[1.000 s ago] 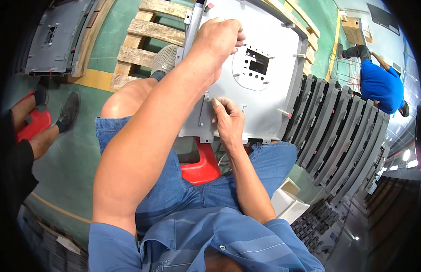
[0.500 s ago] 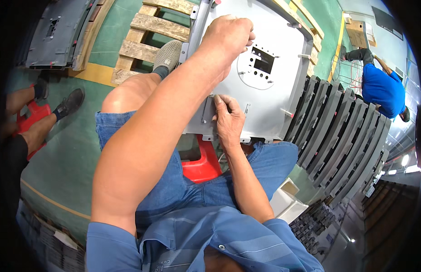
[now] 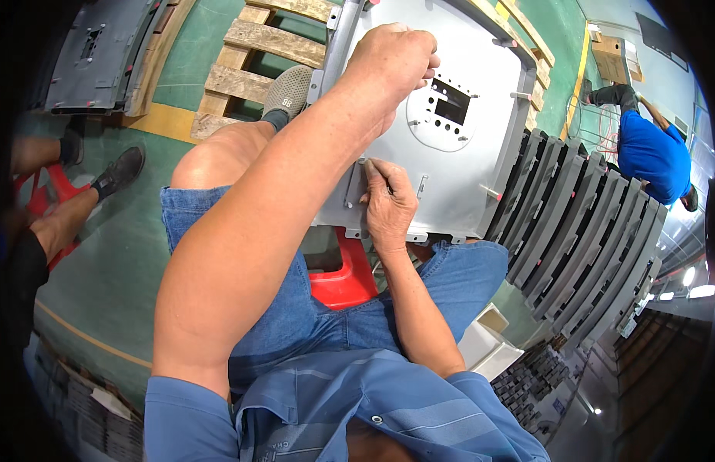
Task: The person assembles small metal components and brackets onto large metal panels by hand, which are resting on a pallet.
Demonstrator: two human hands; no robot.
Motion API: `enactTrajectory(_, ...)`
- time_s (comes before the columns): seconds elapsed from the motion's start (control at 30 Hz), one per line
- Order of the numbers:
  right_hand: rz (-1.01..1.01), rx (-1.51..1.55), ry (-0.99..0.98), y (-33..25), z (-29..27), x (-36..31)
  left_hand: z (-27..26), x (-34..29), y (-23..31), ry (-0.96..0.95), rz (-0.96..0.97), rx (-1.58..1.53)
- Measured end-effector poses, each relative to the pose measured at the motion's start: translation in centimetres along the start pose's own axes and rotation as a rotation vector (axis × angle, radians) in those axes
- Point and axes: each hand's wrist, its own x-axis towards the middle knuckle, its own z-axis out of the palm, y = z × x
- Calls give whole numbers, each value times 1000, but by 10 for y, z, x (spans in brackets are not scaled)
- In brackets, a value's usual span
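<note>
Has a gray sheet-metal panel (image 3: 465, 165) beneath both hands, around a black rectangular cutout (image 3: 454, 113). Shows the left hand (image 3: 396, 59) curled left and slightly beyond the cutout, nearer than the right hand (image 3: 390, 204), thumb and fingers nearly together, bodyward and left of the cutout, beside a narrow gray strip (image 3: 357, 183) with long axis pointing away from the body. Cannot tell of anything gripped in either.

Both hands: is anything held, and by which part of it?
It cannot be told: the left hand is curled over the panel, the right hand too, with any grip unclear.
</note>
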Motion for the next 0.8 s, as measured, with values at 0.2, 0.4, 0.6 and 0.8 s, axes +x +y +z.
enactTrajectory(0.2, -48, -43, 5, 1, 2, 0, 0, 2, 1, 16, -2, -25)
enactTrajectory(0.4, -127, -120, 5, 6, 0, 2, 0, 2, 0, 37, -1, -30)
enactTrajectory(0.6, -144, -173, -9, 7, 0, 4, -1, 2, 0, 2, 6, -27)
enactTrajectory(0.8, -241, -269, -41, 5, 0, 2, -2, 1, -3, 20, 4, -20)
